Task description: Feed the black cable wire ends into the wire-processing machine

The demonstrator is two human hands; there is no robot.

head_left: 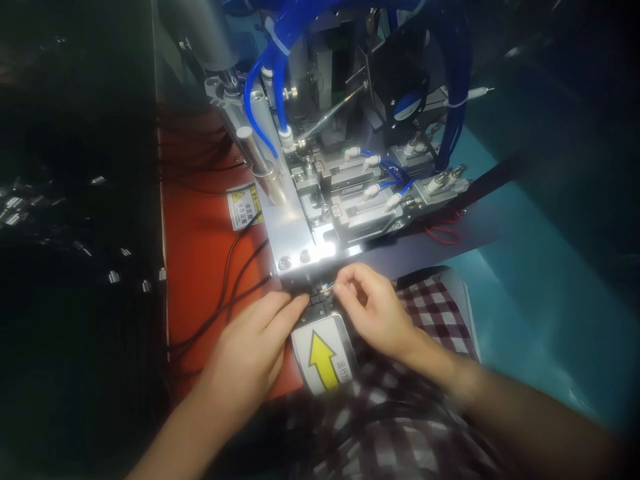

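Both hands meet at the small dark fixture [320, 303] at the front of a metal machine [295, 230]. My right hand [373, 303] pinches a tiny thin piece [327, 288] between thumb and index finger, over the fixture's right side; the piece is too small to name. My left hand [257, 340] rests at the fixture's left side, its fingertips touching the edge and its fingers together; whether it holds anything is hidden. Just in front of the fixture lies a white label with a yellow arrow [323, 357].
Blue air tubes [285, 80] and small cylinders [367, 213] fill the machine behind the hands. Black cables [220, 300] cross the orange surface [193, 247] on the left, near a warning label [245, 207]. Small shiny parts [114, 275] lie at the far left. Red wires [445, 230] are at the right.
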